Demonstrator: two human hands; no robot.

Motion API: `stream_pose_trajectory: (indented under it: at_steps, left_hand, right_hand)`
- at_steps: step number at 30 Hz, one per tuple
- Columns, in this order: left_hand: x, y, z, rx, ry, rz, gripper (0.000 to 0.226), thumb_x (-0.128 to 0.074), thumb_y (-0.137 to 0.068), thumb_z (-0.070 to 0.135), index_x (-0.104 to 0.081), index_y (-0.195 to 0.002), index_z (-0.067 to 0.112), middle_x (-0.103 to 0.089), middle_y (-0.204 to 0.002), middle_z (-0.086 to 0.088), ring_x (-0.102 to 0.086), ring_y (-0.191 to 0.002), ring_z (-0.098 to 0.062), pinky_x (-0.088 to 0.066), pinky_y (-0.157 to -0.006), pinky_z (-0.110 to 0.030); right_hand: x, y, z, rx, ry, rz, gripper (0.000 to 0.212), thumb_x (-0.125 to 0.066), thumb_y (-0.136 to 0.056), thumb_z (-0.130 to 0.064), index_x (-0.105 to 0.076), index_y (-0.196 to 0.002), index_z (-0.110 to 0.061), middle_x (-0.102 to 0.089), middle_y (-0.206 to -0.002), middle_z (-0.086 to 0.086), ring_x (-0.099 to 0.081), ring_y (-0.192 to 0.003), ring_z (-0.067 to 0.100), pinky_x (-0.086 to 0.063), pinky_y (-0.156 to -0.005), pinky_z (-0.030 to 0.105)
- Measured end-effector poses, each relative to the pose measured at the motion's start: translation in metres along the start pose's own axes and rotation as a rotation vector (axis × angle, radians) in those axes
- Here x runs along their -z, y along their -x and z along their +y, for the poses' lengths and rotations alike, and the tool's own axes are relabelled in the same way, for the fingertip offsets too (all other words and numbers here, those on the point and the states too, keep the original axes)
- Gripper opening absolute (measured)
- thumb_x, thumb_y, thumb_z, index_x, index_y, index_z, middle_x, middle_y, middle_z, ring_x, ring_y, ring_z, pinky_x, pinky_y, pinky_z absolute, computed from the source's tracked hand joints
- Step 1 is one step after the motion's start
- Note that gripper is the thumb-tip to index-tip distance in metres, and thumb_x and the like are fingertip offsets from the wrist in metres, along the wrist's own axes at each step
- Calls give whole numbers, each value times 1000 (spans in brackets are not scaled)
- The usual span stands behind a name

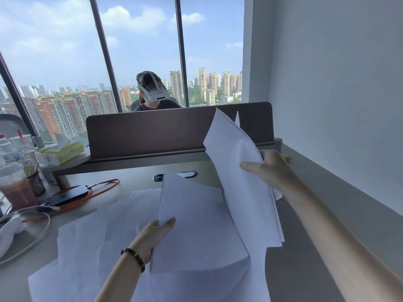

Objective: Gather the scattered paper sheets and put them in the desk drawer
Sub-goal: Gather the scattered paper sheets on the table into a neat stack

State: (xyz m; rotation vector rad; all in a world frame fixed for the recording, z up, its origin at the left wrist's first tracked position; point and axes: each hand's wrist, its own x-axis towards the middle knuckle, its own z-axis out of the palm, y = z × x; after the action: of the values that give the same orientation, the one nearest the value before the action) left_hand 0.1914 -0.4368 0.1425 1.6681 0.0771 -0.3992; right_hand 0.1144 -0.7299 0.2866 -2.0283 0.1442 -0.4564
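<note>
White stack (196,225) edge pinched by left hand (156,234); right hand (270,168) grips lifted sheets (239,171) (curling)

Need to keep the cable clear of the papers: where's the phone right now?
Head view, left side of the desk: the phone lies on an orange strap, beside the iced drink cup.

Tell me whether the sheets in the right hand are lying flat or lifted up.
Lifted up: the right hand grips the curved sheets standing on edge above the desk.
</note>
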Motion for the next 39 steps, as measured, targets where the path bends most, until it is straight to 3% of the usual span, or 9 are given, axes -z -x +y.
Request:
stream_pose_trajectory:
  at_steps: [4,9,13,17,21,25,29,34,39]
  left_hand:
    - [4,4,1,-5,-33,2,28,-62,-97,22,-70,-106,-4,-76,-97,-22,-74,-78,-32,-62,-70,-38]
    - [2,8,-1,-16,-30,17,30,-61,-97,24,-70,-108,-3,-75,-95,-20,-71,-82,-32,-58,-77,-39]
    - [1,11,1,-29,44,3,25,-65,-95,25,-71,-105,3,-74,-108,-20,-70,-87,-29,-56,-84,-38]
    - [-5,17,8,-62,121,16,24,-66,-91,43,-67,-93,19,-77,-83,7,-73,-73,-14,-54,-61,-16]
    - [-10,20,9,-113,225,-26,33,-68,-89,43,-74,-104,13,-80,-99,0,-77,-90,-20,-56,-82,-33]
    - [-15,19,8,-181,188,-70,37,-72,-87,39,-75,-109,9,-79,-103,-3,-75,-97,-18,-54,-95,-38]
    - [-18,15,5,-167,157,-125,33,-77,-84,30,-75,-106,6,-76,-107,-18,-74,-98,-33,-56,-93,-46]
    - [-26,17,10,-175,174,-225,27,-73,-85,7,-72,-111,0,-74,-110,-23,-72,-96,-38,-59,-85,-47]
    - [-28,14,22,-312,152,-165,45,-78,-71,24,-73,-110,3,-75,-110,-16,-67,-111,-37,-48,-104,-54]
  right_hand:
    - [14,3,-23,40,-76,68,4,-72,-87,-18,-76,-85,-18,-79,-92,6,-75,-89,28,-59,-84,46]
    - [19,4,-30,39,-309,126,13,-71,-90,-14,-76,-102,-16,-78,-97,0,-75,-91,21,-58,-85,37]
    - [7,-1,-1,-67,-366,95,8,-73,-89,-12,-76,-95,-15,-79,-91,2,-76,-75,15,-60,-71,29]
    - [-14,-3,48,-224,-339,-3,28,-80,-83,-9,-72,-109,-6,-79,-97,8,-77,-85,25,-61,-73,35]
    - [-37,1,89,-324,-273,-85,33,-83,-78,-2,-72,-109,-7,-79,-96,9,-77,-86,27,-63,-77,41]
    - [-51,3,108,-376,-271,-149,18,-75,-88,-7,-73,-105,-13,-79,-91,3,-75,-79,21,-61,-74,33]
    - [-71,5,123,-428,-276,-172,39,-74,-86,-34,-67,-118,-13,-76,-111,8,-73,-101,28,-56,-97,51]
    - [-78,9,120,-473,-453,-160,28,-65,-91,-6,-66,-119,-2,-76,-104,21,-73,-96,39,-57,-92,55]
    - [-66,17,97,-223,-467,-101,40,-53,-95,4,-65,-129,-16,-77,-113,4,-75,-102,25,-59,-89,44]
